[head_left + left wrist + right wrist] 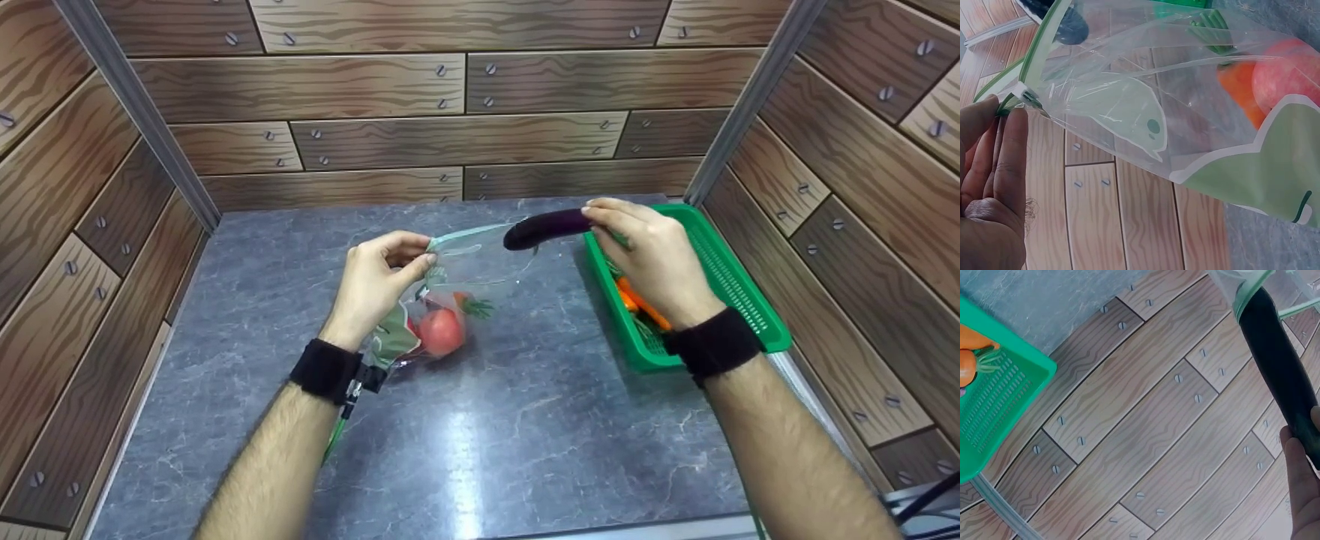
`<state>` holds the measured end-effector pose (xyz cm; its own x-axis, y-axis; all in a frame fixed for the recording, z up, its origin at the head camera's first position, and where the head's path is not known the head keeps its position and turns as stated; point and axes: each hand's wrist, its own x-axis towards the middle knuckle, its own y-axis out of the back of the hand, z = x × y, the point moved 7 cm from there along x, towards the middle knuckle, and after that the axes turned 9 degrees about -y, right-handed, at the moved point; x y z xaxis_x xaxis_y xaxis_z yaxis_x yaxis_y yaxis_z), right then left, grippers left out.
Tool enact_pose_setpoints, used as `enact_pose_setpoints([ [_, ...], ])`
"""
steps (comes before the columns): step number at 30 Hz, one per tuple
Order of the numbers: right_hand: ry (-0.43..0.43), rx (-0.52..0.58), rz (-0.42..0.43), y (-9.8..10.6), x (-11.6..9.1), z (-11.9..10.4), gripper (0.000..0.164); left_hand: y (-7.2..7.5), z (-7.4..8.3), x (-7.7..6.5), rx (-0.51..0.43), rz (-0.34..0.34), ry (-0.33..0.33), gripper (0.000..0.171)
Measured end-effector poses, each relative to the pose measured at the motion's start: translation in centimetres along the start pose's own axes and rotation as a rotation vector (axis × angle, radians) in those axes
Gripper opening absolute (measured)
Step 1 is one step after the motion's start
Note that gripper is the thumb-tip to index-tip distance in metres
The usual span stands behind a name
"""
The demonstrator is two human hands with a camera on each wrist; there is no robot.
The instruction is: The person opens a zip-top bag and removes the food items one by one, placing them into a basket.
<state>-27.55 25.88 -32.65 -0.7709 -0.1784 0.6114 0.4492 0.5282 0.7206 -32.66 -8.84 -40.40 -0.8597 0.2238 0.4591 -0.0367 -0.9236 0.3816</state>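
Observation:
My left hand (379, 281) pinches the rim of a clear zip bag (1123, 107) with green printing, near its slider. Low in the bag lie a round pinkish-red fruit or vegetable (441, 331) and a carrot (1241, 84) with green leaves. My right hand (649, 251) grips a dark purple eggplant (547, 228) by one end. The eggplant's free end is at the bag's mouth, and in the right wrist view its tip passes inside the green-edged rim (1252, 292). The bag's mouth is spread wide.
A green plastic basket (724, 262) stands on the right of the grey marbled table (555, 420), partly under my right hand. Orange carrots (641, 304) lie in it. Wood-patterned panels (375, 86) enclose the back and both sides.

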Motion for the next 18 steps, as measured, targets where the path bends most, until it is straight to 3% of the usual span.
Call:
enact_pose_setpoints([
  [11,0.032,-0.042,0.114,3.1,0.0,0.8,0.030,0.0,-0.2,-0.1,-0.001,0.008,0.006,0.024],
  [18,0.015,-0.045,0.145,4.0,0.0,1.8,0.030,-0.1,-0.4,-0.2,-0.016,0.007,0.023,0.025],
])
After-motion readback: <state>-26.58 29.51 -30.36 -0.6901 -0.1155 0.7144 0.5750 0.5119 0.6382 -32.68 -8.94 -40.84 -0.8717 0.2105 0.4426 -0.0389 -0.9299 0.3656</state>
